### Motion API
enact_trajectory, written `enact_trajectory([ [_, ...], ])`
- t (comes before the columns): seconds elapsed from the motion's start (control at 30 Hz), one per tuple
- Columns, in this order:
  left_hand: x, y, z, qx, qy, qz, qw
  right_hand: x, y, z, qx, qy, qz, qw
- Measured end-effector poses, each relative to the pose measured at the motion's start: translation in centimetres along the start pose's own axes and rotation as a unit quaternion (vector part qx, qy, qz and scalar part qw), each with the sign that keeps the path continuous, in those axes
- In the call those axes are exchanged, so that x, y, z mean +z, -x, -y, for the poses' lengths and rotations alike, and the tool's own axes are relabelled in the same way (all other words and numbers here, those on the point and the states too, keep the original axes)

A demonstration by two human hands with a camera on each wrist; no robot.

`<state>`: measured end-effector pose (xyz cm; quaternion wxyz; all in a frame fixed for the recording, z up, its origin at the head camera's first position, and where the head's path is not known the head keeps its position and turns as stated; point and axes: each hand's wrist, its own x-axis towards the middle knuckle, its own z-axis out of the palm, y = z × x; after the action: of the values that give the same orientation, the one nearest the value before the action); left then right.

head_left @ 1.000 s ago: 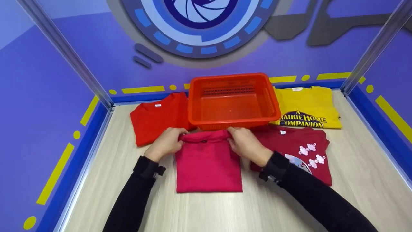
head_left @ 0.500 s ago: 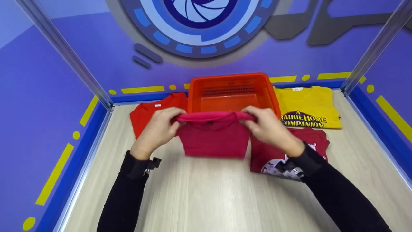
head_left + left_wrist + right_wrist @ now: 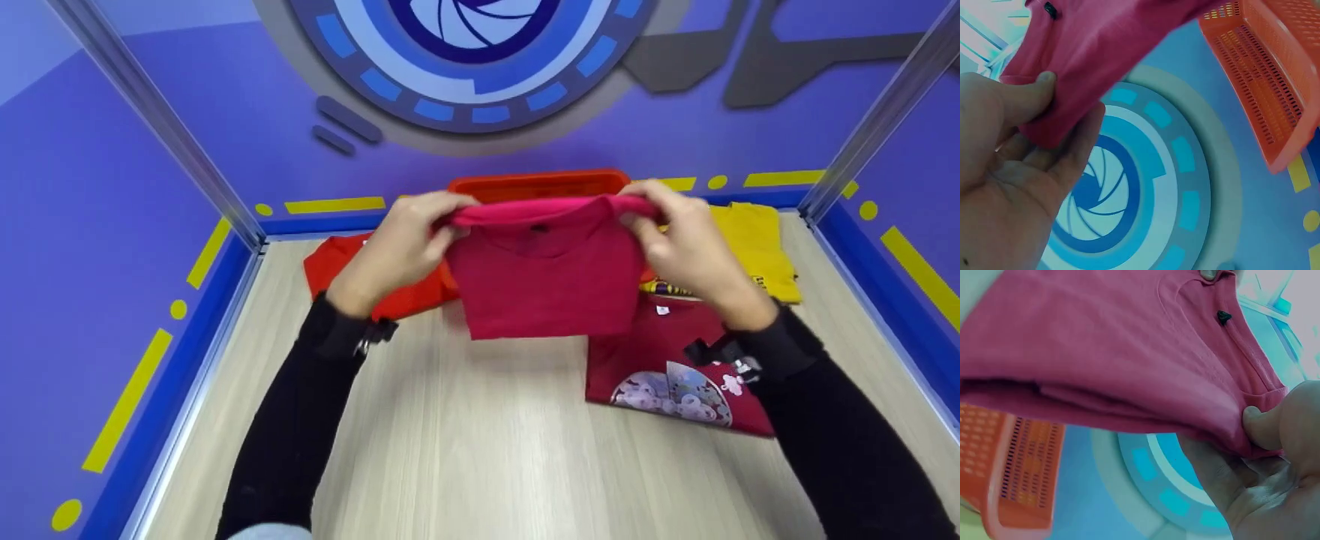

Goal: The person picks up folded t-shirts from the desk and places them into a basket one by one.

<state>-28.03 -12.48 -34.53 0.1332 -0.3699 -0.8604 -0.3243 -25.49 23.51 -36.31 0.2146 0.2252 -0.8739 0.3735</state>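
Note:
A folded pink T-shirt (image 3: 547, 277) hangs in the air between both hands, its collar upward and a small dark label inside the neck. My left hand (image 3: 405, 240) pinches its upper left corner, thumb in front and fingers behind, as the left wrist view shows. At the upper right corner my right hand (image 3: 686, 244) pinches it the same way. Behind the shirt, the orange-red plastic basket (image 3: 540, 182) is mostly hidden in the head view. Its perforated wall shows in the left wrist view, where the basket (image 3: 1258, 79) stands apart from the hand.
A red folded shirt (image 3: 412, 296) lies left of the basket, partly covered by my left hand. On the right lie a yellow folded shirt (image 3: 757, 240) and, nearer, a dark red printed one (image 3: 675, 360). Blue-purple panels (image 3: 225, 112) enclose the wooden table (image 3: 480, 450).
Both hands have lifted the pink shirt off the table, raising it up and away, then slightly right. It now hangs in front of the basket. The other shirts have stayed put.

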Motion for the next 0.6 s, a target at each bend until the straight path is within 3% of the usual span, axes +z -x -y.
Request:
enact_trajectory([
  [0.17, -0.5, -2.1, 0.4, -0.019, 0.053, 0.014, 0.9983, -1.7, -0.8, 0.1, 0.014, 0.002, -0.002, 1.0],
  [0.37, -1.0, -2.9, 0.1, -0.036, 0.103, 0.034, 0.9934, -3.1, -0.9, 0.1, 0.023, -0.001, -0.007, 1.0],
  [0.47, -0.5, -4.0, 0.8, -0.041, 0.081, 0.036, 0.9952, -2.7, -1.7, -1.1, 0.037, 0.009, 0.002, 0.999],
  [0.6, 1.4, -6.4, 3.5, -0.072, 0.03, 0.057, 0.9953, -1.0, -4.0, -4.4, 0.09, 0.023, 0.053, 0.994],
])
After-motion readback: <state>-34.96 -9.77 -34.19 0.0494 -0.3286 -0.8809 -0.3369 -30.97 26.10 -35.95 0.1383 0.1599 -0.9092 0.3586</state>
